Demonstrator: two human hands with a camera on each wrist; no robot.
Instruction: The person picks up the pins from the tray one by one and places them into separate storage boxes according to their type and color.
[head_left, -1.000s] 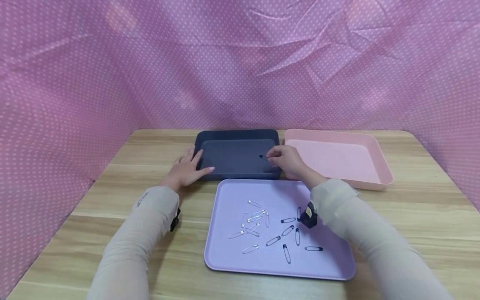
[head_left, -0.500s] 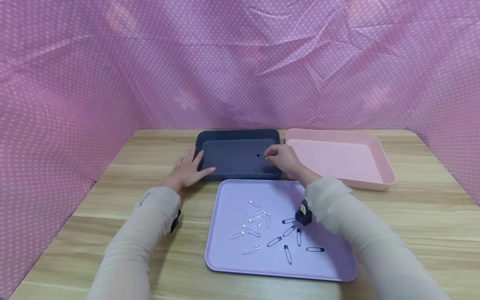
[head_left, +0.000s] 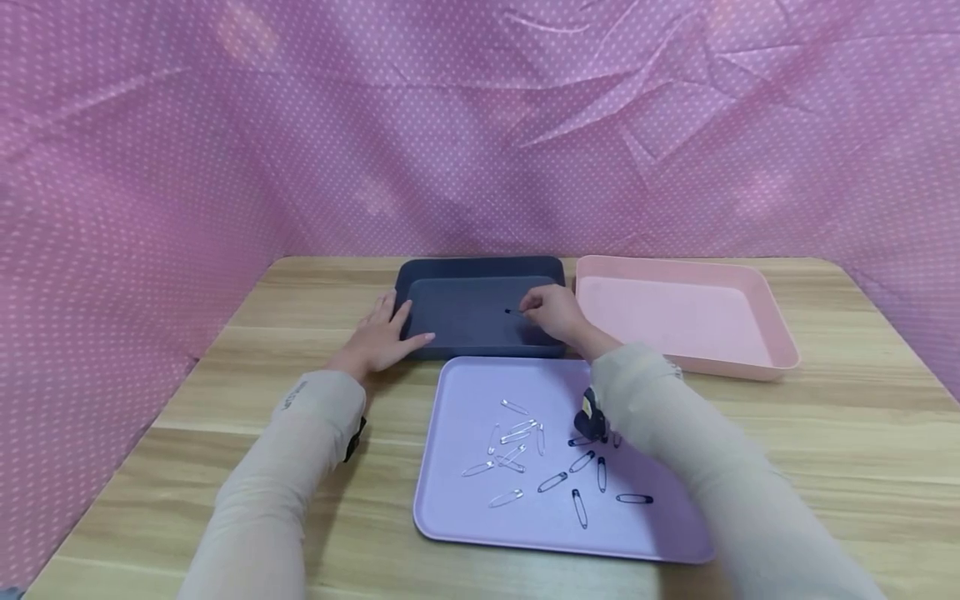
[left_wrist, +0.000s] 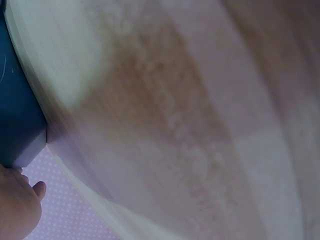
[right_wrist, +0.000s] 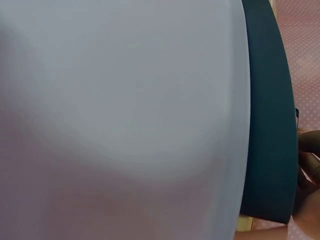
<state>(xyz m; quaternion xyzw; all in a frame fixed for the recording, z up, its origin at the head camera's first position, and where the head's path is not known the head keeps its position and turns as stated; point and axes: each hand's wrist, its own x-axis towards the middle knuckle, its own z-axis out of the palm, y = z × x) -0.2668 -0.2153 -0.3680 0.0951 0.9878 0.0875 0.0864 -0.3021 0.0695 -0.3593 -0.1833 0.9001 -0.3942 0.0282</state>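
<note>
Over the right part of the dark blue-grey tray (head_left: 465, 333), my right hand (head_left: 553, 310) pinches a black safety pin (head_left: 512, 312) by one end, its dark cap pointing left. In the right wrist view the same pin (right_wrist: 297, 114) pokes up past the tray's wall. With fingers spread, my left hand (head_left: 377, 340) rests on the dark tray's left rim, the thumb reaching over the near left corner. Closer to me lies a lilac tray (head_left: 465, 383). Silver safety pins (head_left: 517, 434) are grouped on its left half, and several black safety pins (head_left: 581, 461) on its right.
A pink tray (head_left: 690, 367) stands right of the dark one, at the back of the wooden table (head_left: 180, 450). Behind hangs a pink dotted cloth (head_left: 450, 133). My right sleeve (head_left: 675, 425) and a black wrist device (head_left: 590, 417) cover part of the lilac tray.
My right hand has moved slightly left over the dark tray with the black safety pin still pinched. The left hand keeps its place on the rim.
</note>
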